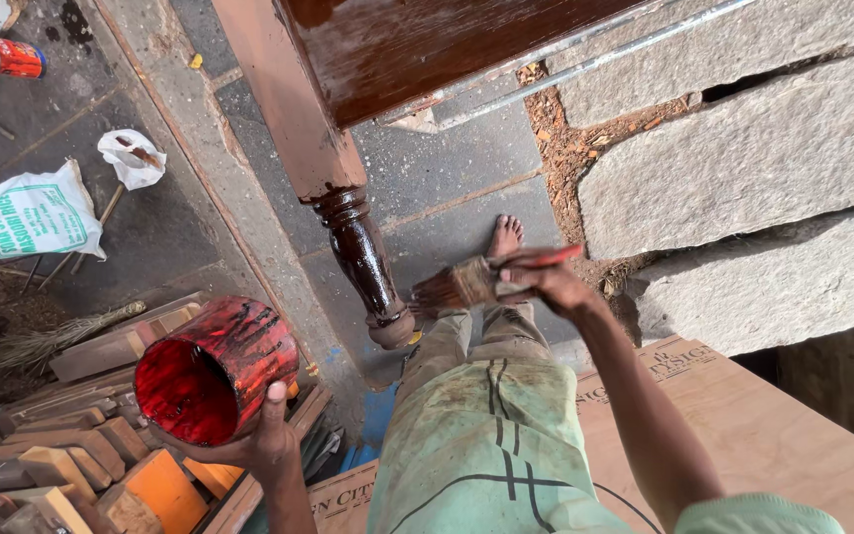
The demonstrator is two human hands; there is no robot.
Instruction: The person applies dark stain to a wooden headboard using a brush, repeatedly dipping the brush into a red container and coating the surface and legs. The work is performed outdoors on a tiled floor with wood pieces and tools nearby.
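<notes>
In the head view, looking down, the left hand grasps a red tin can from below, with the thumb pressed on its side; the can is tilted, its open mouth turned toward the lower left, and the inside is wet with red stain that also runs in streaks on the outside. The right hand is closed around the red handle of a paintbrush — the bristles point to the left and touch, or nearly touch, the lower part of a turned wooden leg, which is dark and glossy. This leg belongs to a wooden furniture piece whose brown stained top fills the upper middle of the picture. Below the brush one bare foot stands on the stone floor, near the foot of the leg. Under the can lies a pile of wood offcuts. At the far left there is a white printed sack, a crumpled white bag and, in the upper corner, another small red can. Large rough stone slabs lie at the right, and a plywood sheet is below them.
</notes>
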